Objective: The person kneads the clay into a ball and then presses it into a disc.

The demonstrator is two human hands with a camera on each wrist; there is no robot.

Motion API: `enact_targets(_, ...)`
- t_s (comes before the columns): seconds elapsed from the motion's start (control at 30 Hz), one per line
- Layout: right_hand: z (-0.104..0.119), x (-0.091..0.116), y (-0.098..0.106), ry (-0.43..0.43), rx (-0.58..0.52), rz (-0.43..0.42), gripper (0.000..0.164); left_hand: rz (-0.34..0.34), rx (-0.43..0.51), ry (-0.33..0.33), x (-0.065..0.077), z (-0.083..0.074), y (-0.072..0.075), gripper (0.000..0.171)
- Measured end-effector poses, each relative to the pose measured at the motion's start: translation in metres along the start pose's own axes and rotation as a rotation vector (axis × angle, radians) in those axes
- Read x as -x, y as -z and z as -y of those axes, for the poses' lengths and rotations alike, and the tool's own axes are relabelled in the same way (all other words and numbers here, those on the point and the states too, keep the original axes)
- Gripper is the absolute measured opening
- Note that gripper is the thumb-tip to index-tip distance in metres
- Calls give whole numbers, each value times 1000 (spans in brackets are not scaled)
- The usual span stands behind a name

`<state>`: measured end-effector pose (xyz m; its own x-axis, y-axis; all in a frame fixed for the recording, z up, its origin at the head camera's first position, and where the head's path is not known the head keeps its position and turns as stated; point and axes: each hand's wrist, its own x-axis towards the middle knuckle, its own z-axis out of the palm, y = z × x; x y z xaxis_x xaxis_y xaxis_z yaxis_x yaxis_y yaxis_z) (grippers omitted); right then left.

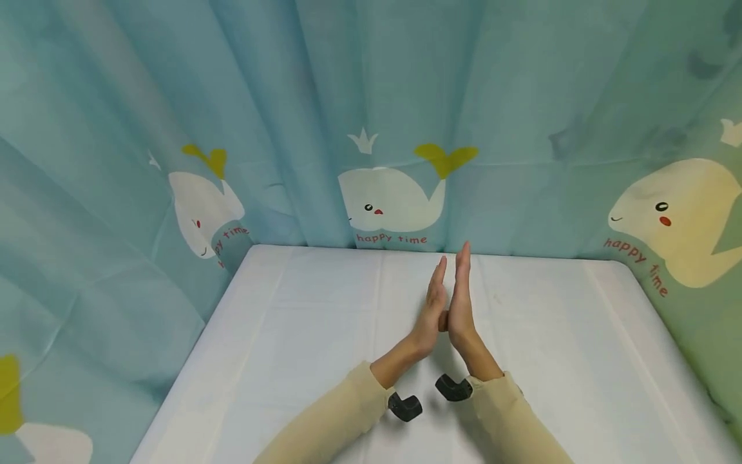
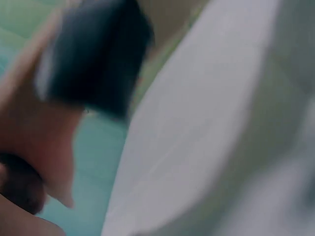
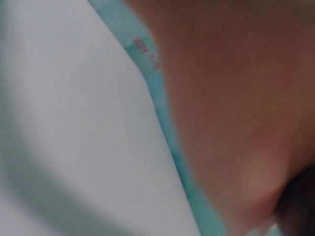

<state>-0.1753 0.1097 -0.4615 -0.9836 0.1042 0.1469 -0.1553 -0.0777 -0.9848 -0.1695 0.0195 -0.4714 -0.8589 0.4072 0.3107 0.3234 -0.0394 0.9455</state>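
Note:
A small dark brown, rounded lump (image 1: 443,321) sits between the two palms, above the white table. My left hand (image 1: 430,316) presses it from the left, with fingers straight and pointing up and away. From the other side my right hand (image 1: 461,306) presses flat against it, fingers also extended. The palms face each other with a narrow gap above the lump. In the left wrist view the lump (image 2: 22,184) looks dark and smooth, partly cut off by the frame. The right wrist view catches only its edge (image 3: 298,204), beside the blurred palm. What the lump is made of I cannot tell.
A white-covered table (image 1: 324,309) spreads beneath the hands. Behind and beside it hangs a blue-green curtain (image 1: 510,96) printed with whales. Black wrist devices, left (image 1: 404,408) and right (image 1: 453,388), stick out inward from the beige sleeves, close to each other.

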Motion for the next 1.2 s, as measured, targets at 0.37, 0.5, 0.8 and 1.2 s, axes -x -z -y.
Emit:
enact_targets(0.37,-19,14,-10,-56,-17,78,53,-45,79,-80,-9,-13,12,70)
enact_targets(0.5,-9,25,-17,23,-90,66,53,-58,35,-65,-21,-10,15,69)
enact_targets(0.8,17,12,-10,89,10,46,53,-19,137,55,-16,7,6,69)
enact_targets(1.2,-12,13,-3,3,-46,102,55,-46,206,11,-15,-27,12,68)
